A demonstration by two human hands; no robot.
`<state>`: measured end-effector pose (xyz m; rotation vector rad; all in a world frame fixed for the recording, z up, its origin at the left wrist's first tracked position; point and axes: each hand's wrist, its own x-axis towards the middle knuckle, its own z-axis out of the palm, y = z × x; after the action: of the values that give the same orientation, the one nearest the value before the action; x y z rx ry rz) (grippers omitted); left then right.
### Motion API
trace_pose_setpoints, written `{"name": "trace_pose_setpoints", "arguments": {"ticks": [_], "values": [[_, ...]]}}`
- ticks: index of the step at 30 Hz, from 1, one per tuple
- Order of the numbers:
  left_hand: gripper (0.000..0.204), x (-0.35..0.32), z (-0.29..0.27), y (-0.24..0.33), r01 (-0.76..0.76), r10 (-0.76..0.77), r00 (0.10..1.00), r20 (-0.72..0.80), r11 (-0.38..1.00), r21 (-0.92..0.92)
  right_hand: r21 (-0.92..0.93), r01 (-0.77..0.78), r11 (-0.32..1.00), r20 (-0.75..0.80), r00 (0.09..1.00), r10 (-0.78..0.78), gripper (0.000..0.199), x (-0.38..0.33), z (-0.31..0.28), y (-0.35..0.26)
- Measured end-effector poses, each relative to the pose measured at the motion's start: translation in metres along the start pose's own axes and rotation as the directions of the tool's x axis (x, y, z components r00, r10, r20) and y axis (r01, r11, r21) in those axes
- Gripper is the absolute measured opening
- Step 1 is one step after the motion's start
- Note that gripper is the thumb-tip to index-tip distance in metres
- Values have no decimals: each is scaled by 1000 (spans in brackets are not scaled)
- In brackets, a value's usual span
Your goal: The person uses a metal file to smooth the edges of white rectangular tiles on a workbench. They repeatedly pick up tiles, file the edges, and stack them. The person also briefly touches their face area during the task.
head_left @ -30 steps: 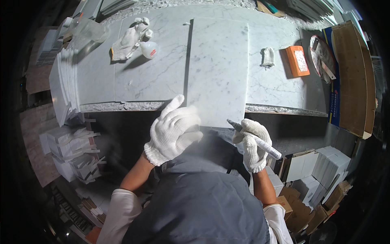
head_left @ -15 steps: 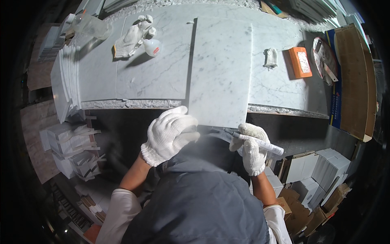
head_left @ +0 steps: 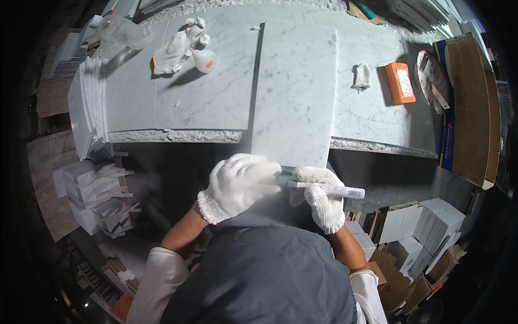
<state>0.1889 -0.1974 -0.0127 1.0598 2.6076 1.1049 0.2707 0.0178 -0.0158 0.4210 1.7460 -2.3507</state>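
Note:
A white marker (head_left: 345,190) lies nearly level across my right hand (head_left: 319,197), whose gloved fingers are closed round it. My left hand (head_left: 240,183), in a white knit glove too, meets the marker's left end with its fingers closed and slightly blurred. A small dark grey piece (head_left: 287,170) shows between the two hands; whether it is the marker's cap I cannot tell. Just beyond my hands, a long grey-veined marble slab (head_left: 294,97) lies on the worktable and juts over its near edge toward me.
More marble slabs (head_left: 216,108) form the table surface. On the left are white gloves (head_left: 171,55), a squeeze bottle (head_left: 204,61) and a clear jug (head_left: 127,35). A glove piece (head_left: 361,76), an orange block (head_left: 399,82), a round dish (head_left: 430,75) and a cardboard box (head_left: 470,108) stand right.
My left hand has moved right and slightly down to the marker's end. My right hand has shifted a little left, and the marker has turned nearer to level.

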Motion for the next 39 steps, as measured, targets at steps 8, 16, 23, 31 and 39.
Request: {"name": "trace_pose_setpoints", "arguments": {"ticks": [8,16,23,31,39], "values": [[38,-10,9,12,40,-42,999,16,993,111,-34,26,999,20,999,-25,41,5,8,-2],[38,-7,6,11,-67,97,994,-53,910,410,64,-64,996,-2,998,64,31,11,22,-6],[52,6,12,17,305,-329,897,-297,944,-124,5,-171,985,91,981,170,34,77,17,-21],[47,-42,0,0,472,-537,763,-361,843,-258,-382,-14,924,251,961,118,54,211,48,-38],[38,-53,22,-30,687,-738,643,206,437,-580,-337,102,936,67,994,-84,64,149,-10,-30]]}}
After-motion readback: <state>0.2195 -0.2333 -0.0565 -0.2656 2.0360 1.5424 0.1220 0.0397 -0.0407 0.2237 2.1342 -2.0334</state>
